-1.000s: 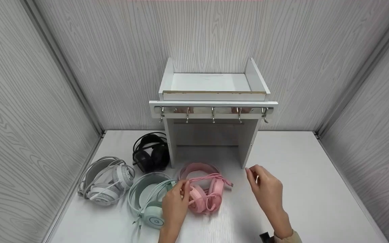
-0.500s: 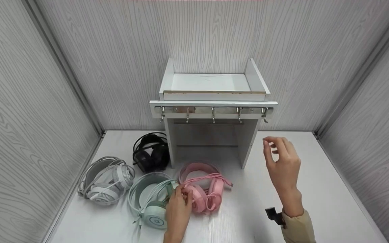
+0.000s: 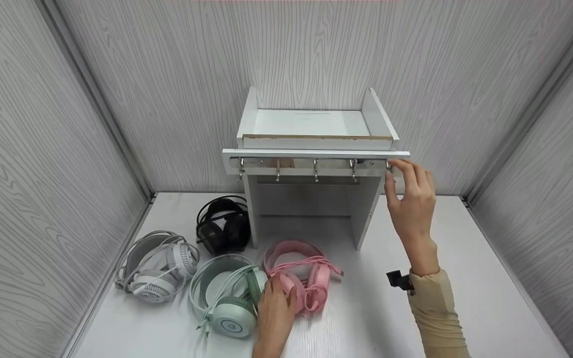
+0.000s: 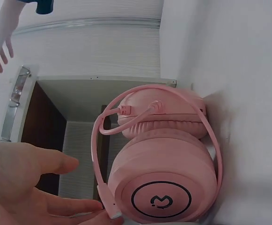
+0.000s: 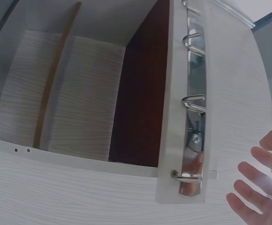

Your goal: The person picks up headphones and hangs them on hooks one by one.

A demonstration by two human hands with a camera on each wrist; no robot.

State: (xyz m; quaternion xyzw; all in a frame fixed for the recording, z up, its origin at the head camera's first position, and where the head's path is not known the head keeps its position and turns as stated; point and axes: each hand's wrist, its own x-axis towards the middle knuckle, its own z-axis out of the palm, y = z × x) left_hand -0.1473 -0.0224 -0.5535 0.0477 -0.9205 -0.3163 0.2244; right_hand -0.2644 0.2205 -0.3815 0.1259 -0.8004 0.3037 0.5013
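Pink headphones (image 3: 321, 281) lie on the white table in front of the shelf unit, their cable looped over the band. My left hand (image 3: 275, 315) is at their left earcup, between them and the mint-green headphones (image 3: 232, 320). In the left wrist view the fingers of that hand (image 4: 25, 176) are fairly straight, the tips by the end of a pink stalk (image 4: 108, 199); whether they touch it I cannot tell. My right hand (image 3: 412, 206) is raised at the rightmost metal hook (image 3: 388, 165). The right wrist view shows its fingers (image 5: 251, 176) spread, apart from the hook rail (image 5: 192, 140).
A white shelf unit (image 3: 366, 219) with a row of several hooks stands at the back. Black headphones (image 3: 224, 231) lie against its left side. White headphones (image 3: 154, 286) are farther left. Wood-patterned panels (image 3: 311, 54) close in the back and both sides.
My right hand has risen from beside the pink headphones to the rightmost hook, its fingers opening out. My left hand has shifted slightly right and down along the pink earcup. The headphones stay put.
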